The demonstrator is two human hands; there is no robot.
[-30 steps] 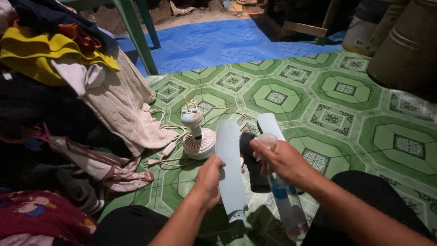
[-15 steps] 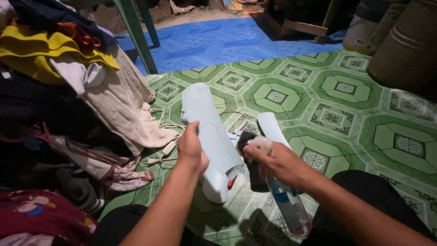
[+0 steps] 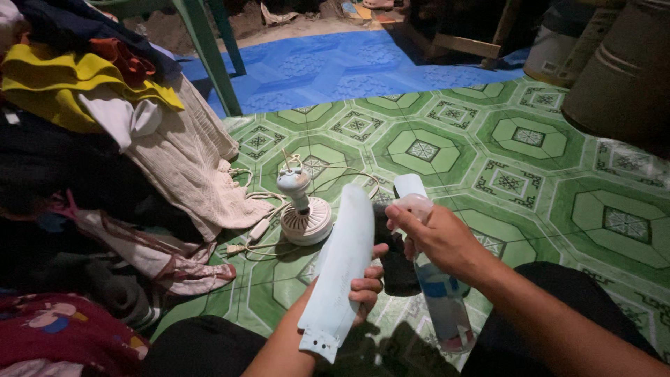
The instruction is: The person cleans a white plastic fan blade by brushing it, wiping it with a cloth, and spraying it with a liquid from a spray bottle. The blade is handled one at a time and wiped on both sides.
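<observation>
A heap of clothes (image 3: 105, 139) fills the left of the view, spilling onto the green patterned floor covering (image 3: 516, 139), with a blue mat (image 3: 335, 63) beyond it and the leg of a green chair (image 3: 209, 63) at the heap's edge. On the floor, just beside the clothes, sits a round white fan motor housing (image 3: 305, 216) with its cord (image 3: 255, 230) trailing toward the heap.

In front of the housing, the pale blue fan blade (image 3: 342, 269) is raised off the floor, slanting from its rounded tip near the housing down to its mounting end by the person's lap. The left hand (image 3: 366, 290) grips it from underneath, fingers curled over its right edge, thumb hidden behind. The right hand (image 3: 436, 241) is closed around the head of a clear spray bottle (image 3: 436, 300), index finger forward on what looks like the trigger, though dim light makes that uncertain. A second blade's tip (image 3: 408, 185) shows just past this hand. A dark cloth (image 3: 398, 269) lies between the hands.

To spray well, the blade's broad face should tilt toward the nozzle, held firmly near its middle so it does not wobble, with the motor housing kept out of the mist.
</observation>
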